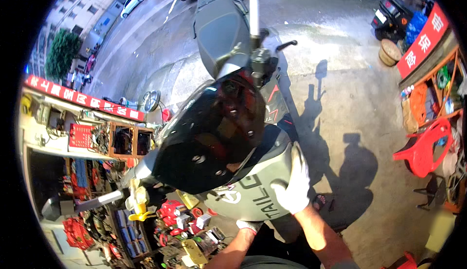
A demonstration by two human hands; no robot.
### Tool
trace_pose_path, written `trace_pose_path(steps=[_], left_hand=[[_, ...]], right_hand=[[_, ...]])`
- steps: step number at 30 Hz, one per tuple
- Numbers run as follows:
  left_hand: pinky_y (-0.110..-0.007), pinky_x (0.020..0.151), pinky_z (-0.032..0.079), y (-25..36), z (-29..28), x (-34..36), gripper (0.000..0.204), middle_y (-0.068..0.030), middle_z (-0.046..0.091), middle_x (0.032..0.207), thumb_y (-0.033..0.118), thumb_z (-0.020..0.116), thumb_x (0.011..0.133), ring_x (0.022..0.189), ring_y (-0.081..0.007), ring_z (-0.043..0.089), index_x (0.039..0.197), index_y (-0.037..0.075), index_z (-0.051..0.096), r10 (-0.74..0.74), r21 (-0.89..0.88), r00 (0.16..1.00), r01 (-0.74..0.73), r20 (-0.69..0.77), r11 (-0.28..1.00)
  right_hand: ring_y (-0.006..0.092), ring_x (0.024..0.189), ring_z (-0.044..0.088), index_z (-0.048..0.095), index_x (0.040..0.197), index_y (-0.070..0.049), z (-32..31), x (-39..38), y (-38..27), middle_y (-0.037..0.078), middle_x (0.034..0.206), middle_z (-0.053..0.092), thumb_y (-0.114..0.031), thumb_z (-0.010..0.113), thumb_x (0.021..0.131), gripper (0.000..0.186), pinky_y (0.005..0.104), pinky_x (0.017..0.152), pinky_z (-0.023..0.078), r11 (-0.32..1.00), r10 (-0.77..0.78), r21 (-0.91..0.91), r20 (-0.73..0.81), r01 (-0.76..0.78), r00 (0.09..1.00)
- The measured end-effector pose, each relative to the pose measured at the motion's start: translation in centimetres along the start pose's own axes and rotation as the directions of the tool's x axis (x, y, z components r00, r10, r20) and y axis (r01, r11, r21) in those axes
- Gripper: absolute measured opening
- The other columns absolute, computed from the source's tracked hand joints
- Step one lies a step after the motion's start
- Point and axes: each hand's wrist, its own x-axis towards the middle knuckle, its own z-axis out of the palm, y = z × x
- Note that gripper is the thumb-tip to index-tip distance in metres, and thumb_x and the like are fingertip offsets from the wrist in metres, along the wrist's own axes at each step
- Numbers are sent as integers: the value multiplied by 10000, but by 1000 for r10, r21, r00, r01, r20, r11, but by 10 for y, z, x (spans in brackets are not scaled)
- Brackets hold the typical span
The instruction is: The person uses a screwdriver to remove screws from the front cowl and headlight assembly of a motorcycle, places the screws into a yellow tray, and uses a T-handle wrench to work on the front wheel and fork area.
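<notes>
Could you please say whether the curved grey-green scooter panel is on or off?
On, apparently: the panel sits below the glossy black windscreen, white-gloved right hand against it; whether fastened, cannot tell.

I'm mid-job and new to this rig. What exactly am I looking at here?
No robot here: a person works with two gloved hands. The single wide picture comes from a fisheye camera on their head, looking down, so straight edges bend near the rim; its left is their left.

Before them stands a scooter with a dark windshield. The right hand lies against the right side of its front panel. The left hand is mostly hidden at the panel's lower edge, so its grip can't be told.

On the floor are a red chair at right and red parts at lower left.
</notes>
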Motion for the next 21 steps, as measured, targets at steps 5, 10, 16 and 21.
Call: trace_pose_path(steps=[5,10,16,21], left_hand=[[-504,1086,344,6,-18,-4,548,-65,451,1445,498,316,973,1300,-283,427,1401,179,436,105,57,993,-108,45,993],[-468,1003,446,17,-8,-11,461,-63,584,1291,449,381,981,1150,-270,558,1314,162,520,231,-102,972,-233,-37,967],[-361,970,445,38,-25,-2,614,-73,584,1280,555,306,972,1168,-232,547,1307,94,534,395,-155,910,-411,-125,898],[-426,868,498,62,-25,-8,693,-199,557,1315,560,210,986,1059,-335,633,1327,25,490,333,526,742,30,-581,850]], right_hand=[[445,1258,436,317,1435,42,16,5,-1,303,1379,422,-397,583,844,783,467,1071,343,998,-55,3,-8,55,998],[244,1180,520,306,1456,25,35,-9,52,176,1366,481,-246,417,964,573,362,1013,406,997,-74,12,-97,75,993],[228,1216,481,406,1387,17,47,-3,45,138,1370,482,-227,353,1014,449,346,1063,357,979,115,177,-87,-98,990],[285,1190,515,464,1350,-12,47,3,7,152,1340,518,-375,294,1032,512,403,1053,389,799,375,487,54,-352,925]])
